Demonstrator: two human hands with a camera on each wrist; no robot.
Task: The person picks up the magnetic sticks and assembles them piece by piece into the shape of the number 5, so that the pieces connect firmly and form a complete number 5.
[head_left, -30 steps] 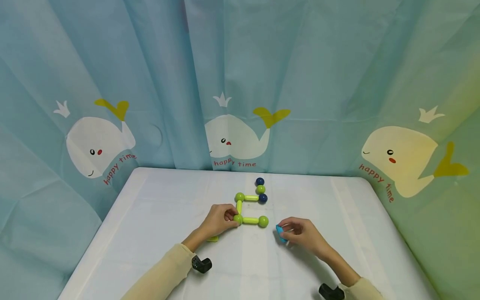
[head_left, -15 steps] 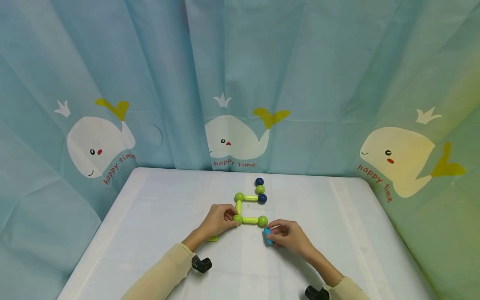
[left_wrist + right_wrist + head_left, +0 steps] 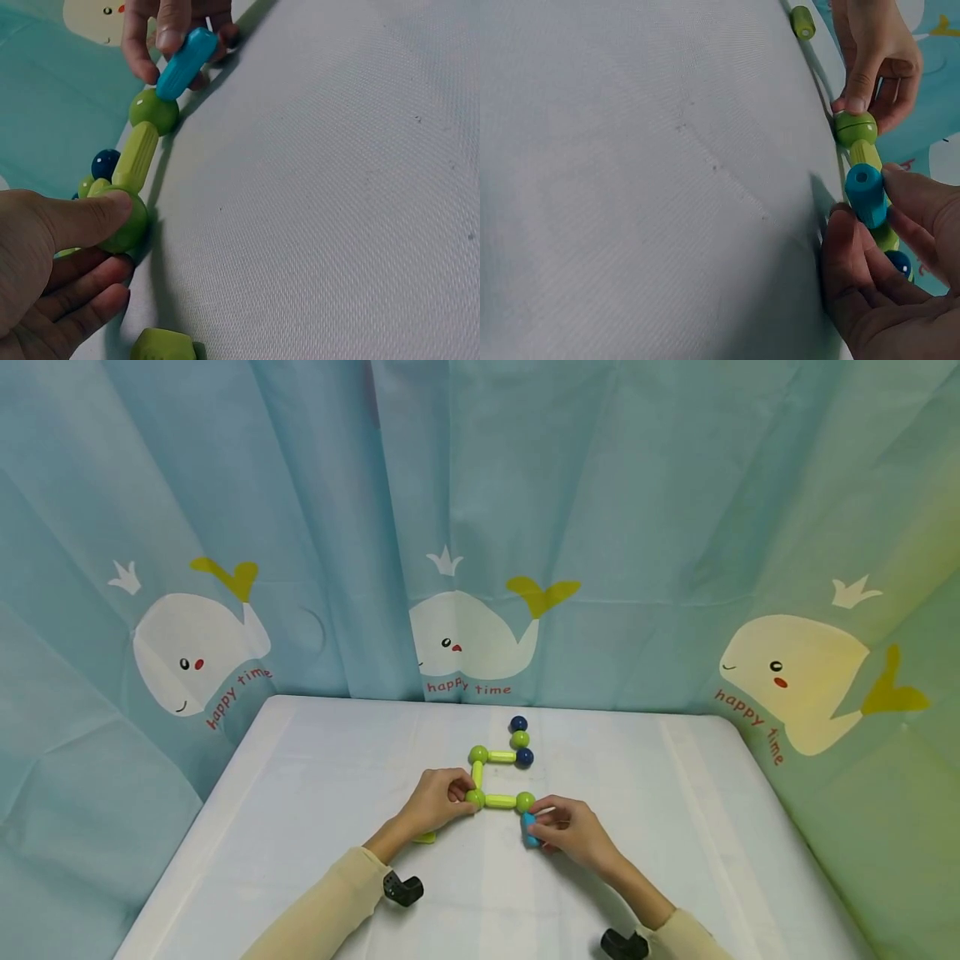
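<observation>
My left hand [image 3: 438, 797] pinches a green ball [image 3: 129, 225] at the near-left corner of a joined ball-and-rod frame. From that ball a lime rod [image 3: 500, 802] runs right to another green ball [image 3: 154, 112]. Thumb and fingers of my right hand [image 3: 576, 831] hold a short blue rod [image 3: 187, 64]; its far end meets this right-hand ball in the left wrist view, and the rod points back toward me. A second lime rod [image 3: 477, 774] leads away to a far green ball [image 3: 479, 754], then a third lime rod [image 3: 502, 757] ends at a navy ball [image 3: 524, 757].
Beyond the navy ball, a small green ball [image 3: 521, 740] and another navy ball [image 3: 518, 723] sit in line. A loose lime piece [image 3: 165, 345] lies on the white table [image 3: 637, 760] beside my left forearm. A whale-print curtain [image 3: 637, 527] hangs behind the table.
My right hand has moved left with the blue rod, bringing it up to the right-hand green ball. The left hand has stayed on its ball.
</observation>
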